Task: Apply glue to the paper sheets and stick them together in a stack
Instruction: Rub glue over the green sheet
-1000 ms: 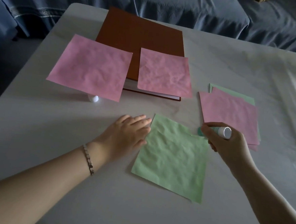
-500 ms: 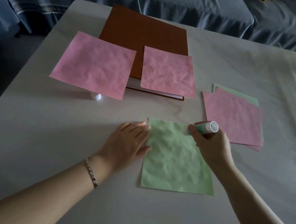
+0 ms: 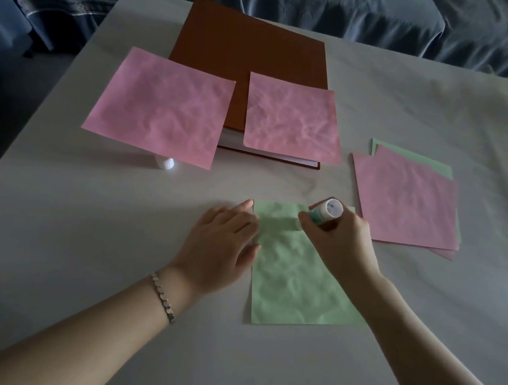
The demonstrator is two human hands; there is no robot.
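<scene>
The fingers (image 3: 306, 224) of the right hand (image 3: 340, 246) are curled round the glue stick (image 3: 326, 212), over the far part of the green sheet (image 3: 294, 285). The fingers (image 3: 239, 211) of the left hand (image 3: 222, 241) lie straight and press the sheet's left edge on the bench (image 3: 93, 241). Just right of the right fingers lies a pink-topped stack (image 3: 405, 200); beyond, a brown book (image 3: 250, 56).

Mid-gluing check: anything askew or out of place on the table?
Two things. The large pink paper sheet at far left sits raised off the white table, overlapping the brown hardcover book, with a small white round object under its near edge. The pink-and-green paper stack at right is fanned, edges misaligned.
</scene>
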